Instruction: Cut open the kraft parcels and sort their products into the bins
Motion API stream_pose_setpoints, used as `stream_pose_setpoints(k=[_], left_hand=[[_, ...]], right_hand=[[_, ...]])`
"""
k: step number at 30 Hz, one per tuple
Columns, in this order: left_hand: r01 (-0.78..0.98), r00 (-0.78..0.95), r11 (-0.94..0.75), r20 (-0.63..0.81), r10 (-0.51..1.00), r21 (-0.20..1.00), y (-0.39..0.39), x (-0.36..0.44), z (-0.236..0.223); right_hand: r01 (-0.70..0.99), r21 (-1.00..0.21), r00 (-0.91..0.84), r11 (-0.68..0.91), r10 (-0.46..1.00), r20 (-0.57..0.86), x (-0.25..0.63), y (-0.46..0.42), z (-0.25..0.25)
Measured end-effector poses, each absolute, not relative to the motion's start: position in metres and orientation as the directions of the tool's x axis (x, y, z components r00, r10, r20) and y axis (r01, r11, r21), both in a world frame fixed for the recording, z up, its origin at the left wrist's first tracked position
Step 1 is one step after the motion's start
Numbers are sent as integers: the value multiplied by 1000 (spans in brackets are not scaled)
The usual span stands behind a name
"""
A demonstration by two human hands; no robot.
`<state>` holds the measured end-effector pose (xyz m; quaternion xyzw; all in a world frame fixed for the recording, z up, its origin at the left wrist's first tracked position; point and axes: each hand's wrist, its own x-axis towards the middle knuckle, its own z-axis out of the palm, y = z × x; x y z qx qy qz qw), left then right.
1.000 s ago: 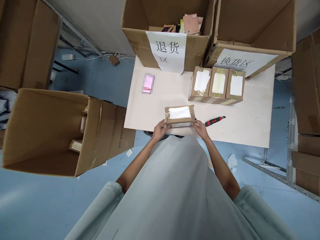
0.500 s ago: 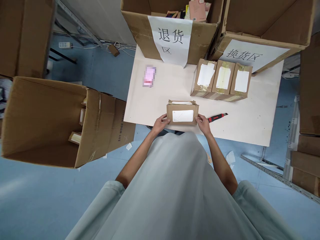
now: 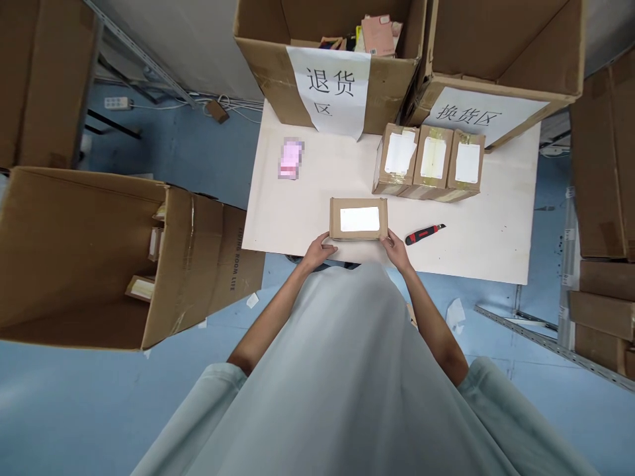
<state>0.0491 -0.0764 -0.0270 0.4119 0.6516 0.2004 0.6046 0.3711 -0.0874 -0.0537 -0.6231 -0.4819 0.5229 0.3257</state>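
Note:
A small brown cardboard box (image 3: 335,219) with a white label on top lies near the table's front edge, its top face turned up and flat. My left hand (image 3: 317,252) is at its front left corner, fingers against the side and thumb a little below the front edge. At the front right corner, my right hand (image 3: 395,251) grips the box between thumb and fingers. Just right of that hand lies a black and red utility knife (image 3: 424,234). Behind it three taped, labelled cardboard boxes (image 3: 429,162) stand side by side.
Two large open cartons with paper signs, a left one (image 3: 268,76) and a right one (image 3: 526,99), stand at the table's (image 3: 476,244) back. A pixelated pink item (image 3: 290,158) lies at left. Beside the table, a big carton (image 3: 183,258) holds several small boxes.
The small box has tipped back, so its labelled top now lies flatter and its rear edge no longer shows as a raised flap. My hands stay at its front corners. The view has shifted slightly.

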Motion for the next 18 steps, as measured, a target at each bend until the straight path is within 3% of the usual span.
stream_pose_setpoints(k=[4, 9, 14, 18], left_hand=[[298, 66, 546, -588, 806, 783, -79, 43, -27], [270, 3, 504, -524, 852, 821, -86, 37, -24], [200, -22, 401, -405, 914, 894, -73, 37, -14], [170, -17, 389, -392, 920, 905, -52, 43, -11]], right_hand=[[167, -914, 8, -371, 927, -375, 366, -101, -50], [182, -887, 98, -424, 906, -413, 370, -110, -41], [225, -905, 164, -362, 929, -331, 377, -90, -25], [298, -887, 193, -353, 932, -307, 370, -62, -27]])
